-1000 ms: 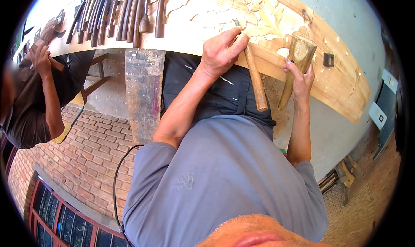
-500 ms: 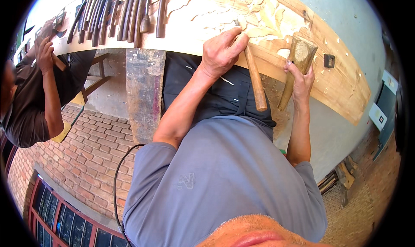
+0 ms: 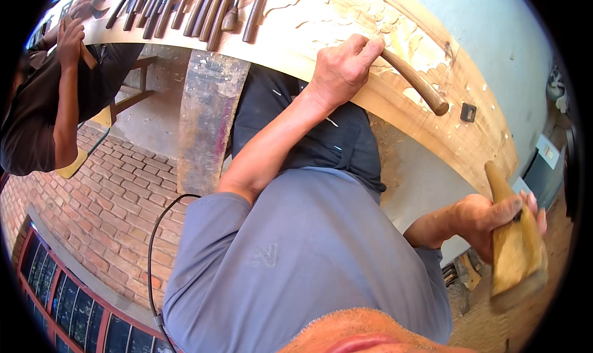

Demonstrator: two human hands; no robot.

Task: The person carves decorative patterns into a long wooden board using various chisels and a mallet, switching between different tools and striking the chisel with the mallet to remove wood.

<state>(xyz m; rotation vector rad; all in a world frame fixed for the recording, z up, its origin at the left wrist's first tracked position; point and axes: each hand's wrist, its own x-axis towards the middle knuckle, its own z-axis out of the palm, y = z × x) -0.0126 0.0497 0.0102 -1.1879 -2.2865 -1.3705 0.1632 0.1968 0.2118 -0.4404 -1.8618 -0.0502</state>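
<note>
My left hand (image 3: 347,67) is closed round a wood-carving chisel, its round brown handle (image 3: 417,84) slanting out to the right past my thumb. The blade is hidden behind the fingers, over the leafy carved relief of a pale wooden board (image 3: 494,140). Out beyond the board's right end, my right hand (image 3: 482,220) grips a wooden mallet (image 3: 517,254). The mallet's thick head hangs toward me, and its narrow end (image 3: 494,179) points up and away. Mallet and chisel are well apart.
Several dark-handled chisels (image 3: 204,13) lie in a row on the board's left part. Near its right end sit a small black object (image 3: 468,112) and scattered chips. At left, a co-worker's hands (image 3: 71,41) hold a tool. A worn plank support (image 3: 210,118) stands under the board.
My right hand has swung the mallet right and toward me, away from the board. The chisel handle has tipped from pointing at me to pointing rightward. The board appears shifted by head movement.
</note>
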